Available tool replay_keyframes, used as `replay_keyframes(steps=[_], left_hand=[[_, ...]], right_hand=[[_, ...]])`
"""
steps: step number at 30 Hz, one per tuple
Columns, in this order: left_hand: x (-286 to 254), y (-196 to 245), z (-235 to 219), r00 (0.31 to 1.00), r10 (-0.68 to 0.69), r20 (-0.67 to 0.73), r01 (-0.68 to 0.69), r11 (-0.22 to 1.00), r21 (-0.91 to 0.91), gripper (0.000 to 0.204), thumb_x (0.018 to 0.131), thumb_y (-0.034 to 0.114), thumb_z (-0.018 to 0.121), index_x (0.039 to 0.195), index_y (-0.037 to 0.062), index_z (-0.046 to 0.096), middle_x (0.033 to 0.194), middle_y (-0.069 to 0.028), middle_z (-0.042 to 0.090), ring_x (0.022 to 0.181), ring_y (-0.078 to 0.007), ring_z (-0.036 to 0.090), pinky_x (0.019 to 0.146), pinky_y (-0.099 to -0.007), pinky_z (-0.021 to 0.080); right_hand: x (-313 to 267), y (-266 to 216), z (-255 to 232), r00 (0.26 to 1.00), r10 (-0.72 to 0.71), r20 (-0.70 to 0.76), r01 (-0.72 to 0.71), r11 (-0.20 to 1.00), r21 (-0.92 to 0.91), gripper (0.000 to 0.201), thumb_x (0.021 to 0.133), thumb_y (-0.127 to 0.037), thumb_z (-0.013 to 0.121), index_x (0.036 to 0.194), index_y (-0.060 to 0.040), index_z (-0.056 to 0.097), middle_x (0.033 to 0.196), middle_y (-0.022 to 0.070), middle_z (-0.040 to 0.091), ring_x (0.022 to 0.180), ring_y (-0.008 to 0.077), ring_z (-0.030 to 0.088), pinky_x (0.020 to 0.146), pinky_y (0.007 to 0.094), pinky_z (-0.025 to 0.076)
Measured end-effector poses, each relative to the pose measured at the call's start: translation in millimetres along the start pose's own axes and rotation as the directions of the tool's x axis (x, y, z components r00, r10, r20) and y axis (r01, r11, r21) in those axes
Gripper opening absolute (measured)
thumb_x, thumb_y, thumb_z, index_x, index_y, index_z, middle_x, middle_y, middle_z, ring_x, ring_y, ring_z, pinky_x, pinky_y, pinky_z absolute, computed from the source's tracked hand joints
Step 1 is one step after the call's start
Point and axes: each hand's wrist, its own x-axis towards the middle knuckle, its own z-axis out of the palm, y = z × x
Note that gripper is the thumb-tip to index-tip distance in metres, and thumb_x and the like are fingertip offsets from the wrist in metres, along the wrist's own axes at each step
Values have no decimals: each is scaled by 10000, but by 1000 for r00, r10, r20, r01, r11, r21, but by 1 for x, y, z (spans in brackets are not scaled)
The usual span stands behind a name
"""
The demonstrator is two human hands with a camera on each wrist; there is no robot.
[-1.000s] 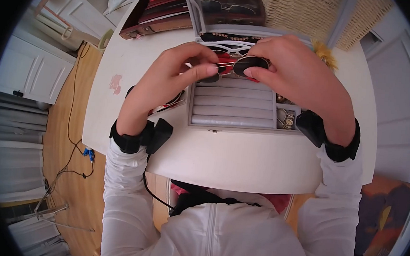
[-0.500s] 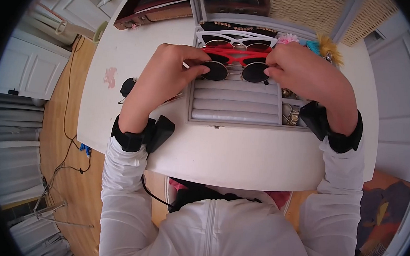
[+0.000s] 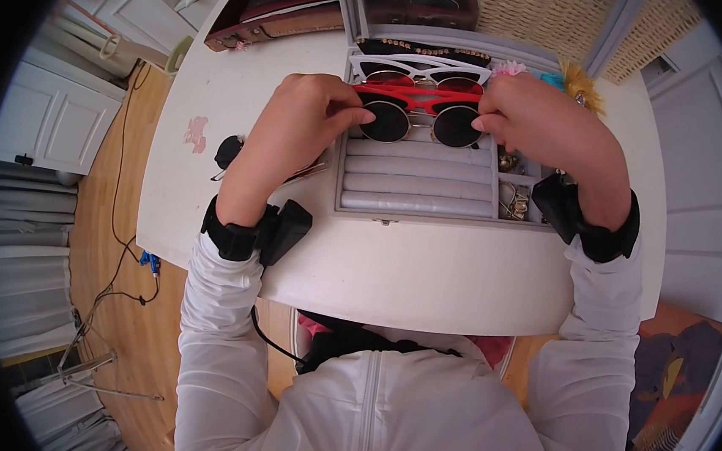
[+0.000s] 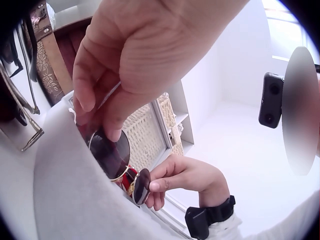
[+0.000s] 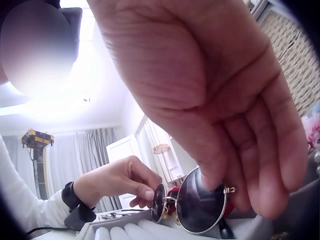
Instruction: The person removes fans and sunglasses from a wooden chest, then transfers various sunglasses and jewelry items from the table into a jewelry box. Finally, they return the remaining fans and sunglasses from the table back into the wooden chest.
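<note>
Round dark sunglasses (image 3: 386, 122) with thin gold rims stand at the near side of the row in the grey jewellery box (image 3: 429, 219), lenses facing me. My left hand (image 3: 301, 123) pinches their left edge between thumb and fingers. At the other lens's outer edge, my right hand (image 3: 543, 125) has the same kind of pinch, also seen in the right wrist view. Right behind are red-framed sunglasses (image 3: 421, 103), then red-lensed ones, white-framed ones (image 3: 420, 62) and a dark pair with gold studs (image 3: 426, 51). Grey padded rolls (image 3: 416, 170) lie in front.
Small compartments with metal jewellery (image 3: 515, 202) flank the rolls on the right. More eyewear (image 3: 229, 152) lies on the table left of the box. An open brown case (image 3: 283, 24) stands behind left; a pink flower and yellow tassel (image 3: 580, 86) sit at right.
The round sunglasses, earlier tilted between both hands over the box, have come down in front of the red pair and turned to face me. Both hands moved apart to their outer edges.
</note>
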Motion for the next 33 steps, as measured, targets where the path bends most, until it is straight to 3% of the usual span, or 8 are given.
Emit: replay_keyframes(steps=[14, 18, 20, 24, 26, 27, 29, 33], left_hand=[[-1, 2, -2, 995, -101, 18, 100, 994, 32, 168, 751, 120, 715, 783, -38, 670, 622, -89, 602, 480, -137, 509, 493, -269, 417], [-5, 4, -26, 990, -143, -14, 143, 987, 68, 141, 755, 105, 707, 806, -22, 673, 655, -78, 619, 522, -121, 528, 508, -253, 420], [-16, -2, -47, 964, -180, -195, 174, 983, -50, 164, 726, 117, 721, 777, -28, 663, 628, -98, 619, 539, -183, 559, 553, -289, 445], [-51, -18, -77, 971, -202, -128, 221, 963, 152, 191, 713, 93, 727, 855, -17, 659, 733, -96, 624, 610, -161, 548, 584, -287, 452], [-66, -24, -75, 946, -325, 19, 314, 926, 209, 198, 718, 83, 720, 883, -6, 656, 782, -92, 602, 653, -178, 543, 606, -297, 450], [-73, -37, -69, 960, -274, 52, 260, 947, 187, 185, 732, 88, 713, 886, 3, 656, 819, -87, 574, 661, -196, 531, 626, -318, 448], [-78, -39, -60, 942, -325, 81, 305, 933, 188, 181, 754, 84, 694, 908, 2, 647, 846, -91, 555, 686, -211, 535, 648, -329, 449], [-79, -51, -60, 955, -293, 47, 278, 940, 199, 174, 775, 68, 671, 933, 3, 635, 856, -98, 544, 679, -225, 530, 656, -330, 455]], right_hand=[[-4, 0, -2, 998, 13, -57, -14, 1000, -18, 285, 797, -191, 655, 677, 62, 598, 534, 148, 520, 515, 256, 526, 528, 358, 414], [-9, 0, -8, 997, 35, -74, -37, 999, -29, 273, 779, -194, 667, 710, 64, 611, 560, 155, 529, 528, 256, 517, 535, 356, 411], [-10, 3, -9, 995, -6, -99, 5, 1000, -8, 267, 775, -192, 670, 723, 65, 617, 570, 156, 538, 526, 252, 519, 534, 354, 410], [-13, -2, -23, 997, 63, -48, -64, 998, -4, 247, 778, -183, 668, 755, 61, 633, 604, 148, 578, 534, 231, 544, 526, 347, 418], [-11, -1, -23, 992, 118, -37, -119, 993, -9, 249, 784, -178, 666, 734, 62, 622, 600, 134, 577, 546, 226, 553, 527, 332, 424], [-11, -2, -22, 992, 116, -39, -116, 993, 0, 249, 784, -178, 666, 734, 62, 622, 600, 134, 577, 546, 226, 553, 527, 332, 424], [-13, -5, -21, 994, 91, -67, -93, 995, -25, 249, 789, -183, 663, 741, 57, 617, 609, 127, 578, 552, 221, 556, 531, 326, 424], [-15, -5, -19, 994, 69, -85, -71, 997, -23, 243, 797, -191, 659, 773, 48, 623, 628, 118, 586, 561, 212, 556, 539, 324, 425]])
